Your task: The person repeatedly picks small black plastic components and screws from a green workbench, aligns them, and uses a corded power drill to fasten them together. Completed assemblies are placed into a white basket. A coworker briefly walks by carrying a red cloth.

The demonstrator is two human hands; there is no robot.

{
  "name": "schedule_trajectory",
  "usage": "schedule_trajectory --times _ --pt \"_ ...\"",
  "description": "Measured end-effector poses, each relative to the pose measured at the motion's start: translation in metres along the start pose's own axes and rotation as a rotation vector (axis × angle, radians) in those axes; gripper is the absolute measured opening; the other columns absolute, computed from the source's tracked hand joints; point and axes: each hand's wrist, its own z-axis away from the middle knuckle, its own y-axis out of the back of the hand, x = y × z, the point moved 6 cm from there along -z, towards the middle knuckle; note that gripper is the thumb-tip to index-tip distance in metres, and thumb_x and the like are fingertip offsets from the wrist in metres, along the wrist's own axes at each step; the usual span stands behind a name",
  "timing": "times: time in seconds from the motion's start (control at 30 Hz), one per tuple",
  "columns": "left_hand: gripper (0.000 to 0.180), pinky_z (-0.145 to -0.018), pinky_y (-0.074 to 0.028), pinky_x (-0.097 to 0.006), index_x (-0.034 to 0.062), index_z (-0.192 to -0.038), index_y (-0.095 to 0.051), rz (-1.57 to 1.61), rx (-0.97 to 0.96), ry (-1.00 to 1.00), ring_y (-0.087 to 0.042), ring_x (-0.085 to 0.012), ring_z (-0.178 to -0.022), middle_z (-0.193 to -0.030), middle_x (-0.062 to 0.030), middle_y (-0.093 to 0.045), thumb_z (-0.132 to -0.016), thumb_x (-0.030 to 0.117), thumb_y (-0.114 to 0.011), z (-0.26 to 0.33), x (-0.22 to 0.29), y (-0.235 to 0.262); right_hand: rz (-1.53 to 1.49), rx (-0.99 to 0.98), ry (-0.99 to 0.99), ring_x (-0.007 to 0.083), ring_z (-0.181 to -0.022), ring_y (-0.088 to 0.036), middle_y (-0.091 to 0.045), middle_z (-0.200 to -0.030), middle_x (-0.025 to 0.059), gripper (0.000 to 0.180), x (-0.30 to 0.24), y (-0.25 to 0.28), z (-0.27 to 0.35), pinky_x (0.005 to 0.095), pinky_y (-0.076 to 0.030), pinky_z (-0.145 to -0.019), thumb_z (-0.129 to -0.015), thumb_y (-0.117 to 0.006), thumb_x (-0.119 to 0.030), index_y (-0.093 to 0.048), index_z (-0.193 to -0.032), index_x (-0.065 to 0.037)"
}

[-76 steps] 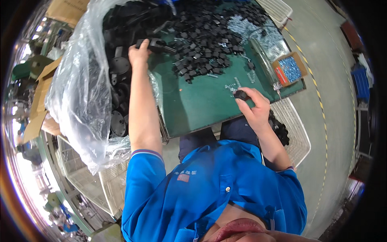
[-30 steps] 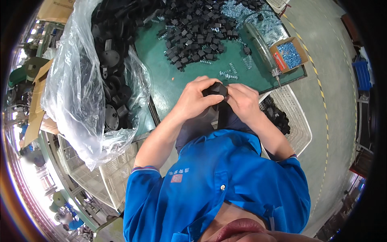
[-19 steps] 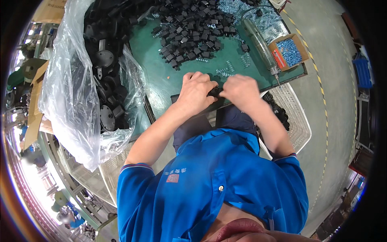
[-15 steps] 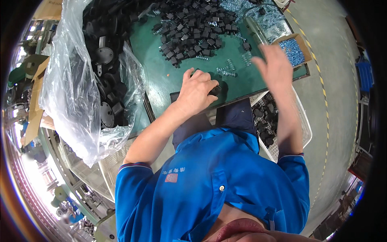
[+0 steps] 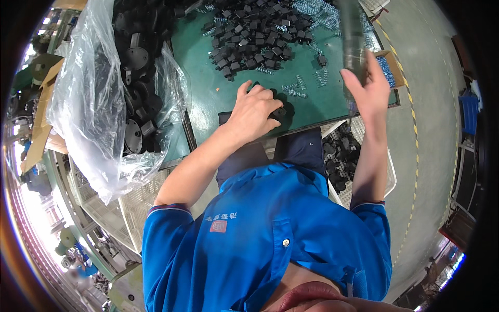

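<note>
My left hand (image 5: 253,112) rests at the near edge of the green table, its fingers curled over a small dark part (image 5: 279,111); most of that part is hidden under the hand. In my right hand (image 5: 373,93) is a long grey-green electric screwdriver (image 5: 353,41), blurred by motion, with its narrow tip pointing down near the table's right front corner. A few loose springs (image 5: 295,91) lie between the two hands. Beyond them is a heap of small black blocks (image 5: 254,39).
A pile of springs (image 5: 319,13) lies at the far right, and a cardboard box of small blue pieces (image 5: 387,70) sits at the table's right edge. Clear plastic (image 5: 86,104) surrounds black round parts (image 5: 136,60) at left. Below the table's right edge is a white basket (image 5: 391,179) with black parts.
My right hand has taken hold of the screwdriver and swung it upright, a little to the right and nearer me. The left hand has stayed nearly in place.
</note>
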Motion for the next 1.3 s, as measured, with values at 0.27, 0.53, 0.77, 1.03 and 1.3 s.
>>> schedule_trajectory --times 0.27,0.53,0.77,1.03,1.3 --pt "0.040 -0.110 -0.030 -0.055 0.0115 -0.101 -0.072 0.043 -0.002 0.014 -0.056 -0.0239 -0.100 -0.087 -0.0041 -0.059 -0.063 0.016 -0.084 0.001 -0.004 -0.001 -0.988 0.017 0.213 0.0234 -0.088 -0.061 -0.052 -0.096 0.0095 0.090 -0.070 -0.037 0.020 0.0368 -0.055 -0.076 -0.077 -0.075 -0.017 -0.023 -0.146 0.005" --pt "0.040 -0.111 -0.028 -0.055 0.0137 -0.103 -0.071 0.115 -0.014 0.037 -0.056 -0.0228 -0.099 -0.084 -0.0020 -0.057 -0.065 0.017 -0.083 0.002 -0.007 -0.002 -1.098 0.030 0.209 0.0244 -0.069 -0.062 -0.052 -0.092 0.0135 0.090 -0.078 -0.079 0.035 0.0351 -0.055 -0.063 -0.083 -0.075 -0.027 -0.019 -0.148 0.001" --pt "0.040 -0.111 -0.029 -0.054 0.0143 -0.103 -0.071 0.097 -0.005 0.026 -0.056 -0.0230 -0.099 -0.085 -0.0025 -0.056 -0.065 0.018 -0.083 0.003 -0.008 -0.002 -1.047 -0.006 0.208 0.0241 -0.068 -0.062 -0.053 -0.091 0.0143 0.089 -0.076 -0.084 0.034 0.0356 -0.055 -0.061 -0.083 -0.074 -0.026 -0.018 -0.148 0.001" --pt "0.035 -0.110 -0.029 -0.054 0.0120 -0.097 -0.072 0.086 -0.003 0.019 -0.056 -0.0227 -0.101 -0.088 -0.0027 -0.058 -0.064 0.020 -0.083 0.004 -0.006 0.000 -1.020 -0.076 0.203 0.0230 -0.071 -0.061 -0.053 -0.092 0.0134 0.075 -0.077 -0.091 0.036 0.0351 -0.054 -0.065 -0.082 -0.072 -0.019 -0.025 -0.137 0.000" --pt "0.032 -0.108 -0.031 -0.054 0.0154 -0.095 -0.074 0.079 0.025 0.012 -0.056 -0.0219 -0.103 -0.088 -0.0021 -0.060 -0.065 0.023 -0.082 0.003 -0.008 -0.003 -0.907 -0.223 0.321 0.0220 -0.071 -0.058 -0.053 -0.089 0.0152 0.068 -0.079 -0.101 0.041 0.0363 -0.054 -0.064 -0.082 -0.072 -0.016 -0.029 -0.133 -0.005"
